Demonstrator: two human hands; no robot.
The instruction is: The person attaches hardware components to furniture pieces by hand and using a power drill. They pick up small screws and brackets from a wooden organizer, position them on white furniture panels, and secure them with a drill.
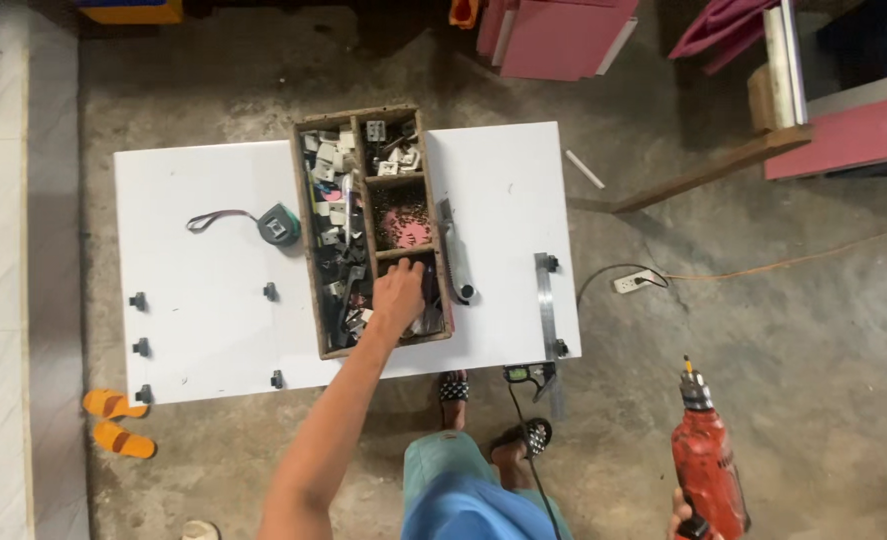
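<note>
A bare concrete floor (pixel 763 330) is lying under a white panel worktop (pixel 213 280), with pink boards (pixel 563 35) leaning at the far edge and orange sandals (pixel 115 420) lying at the near left. A wooden compartment tray (pixel 371 230) full of small fittings is sitting mid-worktop, a green tape measure (pixel 279 224) lying just beside it. The left hand (pixel 399 298) is dipping into the tray's near right compartment, fingers curled downward among the parts; whether they are pinching anything, I cannot tell. The right hand (pixel 685 522) is gripping a red power drill (pixel 705 468) low at the right, bit pointing away.

White board (pixel 213 330) on floor: wooden tray (pixel 308 250), tape measure (pixel 279 224).
</note>
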